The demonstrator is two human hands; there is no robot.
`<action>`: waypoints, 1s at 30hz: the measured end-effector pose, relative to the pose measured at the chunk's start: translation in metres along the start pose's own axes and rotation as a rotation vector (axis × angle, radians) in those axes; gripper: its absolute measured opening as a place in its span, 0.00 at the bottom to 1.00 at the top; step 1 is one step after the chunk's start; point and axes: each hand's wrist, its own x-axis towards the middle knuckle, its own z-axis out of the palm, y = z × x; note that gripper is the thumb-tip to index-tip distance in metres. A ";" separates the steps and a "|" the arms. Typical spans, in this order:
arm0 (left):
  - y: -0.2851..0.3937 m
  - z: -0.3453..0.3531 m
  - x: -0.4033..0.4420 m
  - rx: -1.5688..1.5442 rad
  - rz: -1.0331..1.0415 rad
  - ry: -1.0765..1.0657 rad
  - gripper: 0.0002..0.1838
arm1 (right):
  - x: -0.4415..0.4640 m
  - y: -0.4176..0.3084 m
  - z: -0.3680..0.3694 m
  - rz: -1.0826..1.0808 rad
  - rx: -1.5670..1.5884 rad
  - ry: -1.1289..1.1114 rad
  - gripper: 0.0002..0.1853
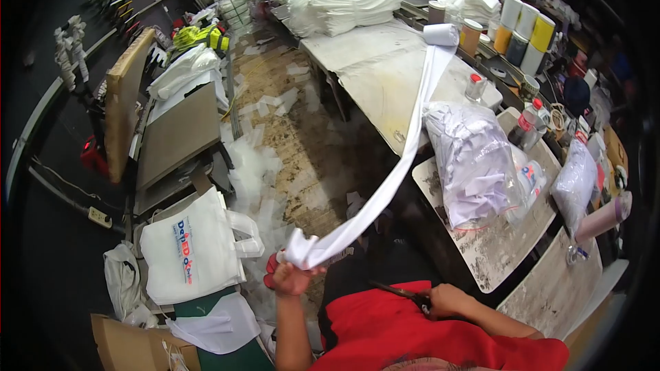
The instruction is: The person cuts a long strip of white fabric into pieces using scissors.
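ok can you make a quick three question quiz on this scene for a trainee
1. True or false: the left hand holds one end of the white strip.

2. Where does the strip's far end lead? A) onto the floor; B) to a roll at the edge of the long table; C) into a cardboard box.

3. Fill the gap: the tool in the right hand is ____ in colour.

Key: 1. True. 2. B. 3. Dark.
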 end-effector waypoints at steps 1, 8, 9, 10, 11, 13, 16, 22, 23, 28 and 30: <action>0.009 -0.011 0.004 0.017 0.068 -0.116 0.22 | -0.001 0.002 -0.002 0.009 0.048 0.037 0.29; 0.074 0.030 -0.007 0.348 0.176 -0.289 0.34 | -0.007 0.031 -0.017 -0.267 0.726 0.028 0.29; 0.077 0.048 -0.009 0.358 0.205 -0.263 0.44 | -0.012 0.022 -0.021 -0.336 0.985 -0.030 0.32; 0.074 0.014 -0.019 0.279 0.176 -0.270 0.59 | -0.018 0.011 -0.025 -0.380 1.257 -0.108 0.36; 0.074 0.005 -0.031 0.311 0.178 -0.117 0.60 | -0.013 0.009 -0.023 -0.469 1.236 -0.159 0.42; 0.072 0.008 -0.026 0.323 0.113 -0.220 0.62 | -0.001 0.003 -0.014 -0.568 1.222 -0.196 0.44; 0.073 0.031 -0.021 0.641 0.019 -0.130 0.55 | 0.015 -0.006 -0.004 -0.607 1.290 -0.287 0.56; 0.067 0.026 -0.032 0.861 -0.179 -0.016 0.22 | 0.038 -0.031 -0.008 -0.553 1.114 -0.393 0.45; 0.062 0.028 -0.031 0.815 -0.188 0.001 0.15 | 0.046 -0.041 -0.010 -0.612 1.191 -0.426 0.44; 0.051 0.046 -0.034 0.696 -0.235 0.115 0.38 | 0.074 -0.073 -0.045 -0.672 1.127 -0.450 0.45; 0.048 0.043 -0.038 0.685 -0.195 0.151 0.47 | 0.084 -0.081 -0.052 -0.732 1.126 -0.432 0.45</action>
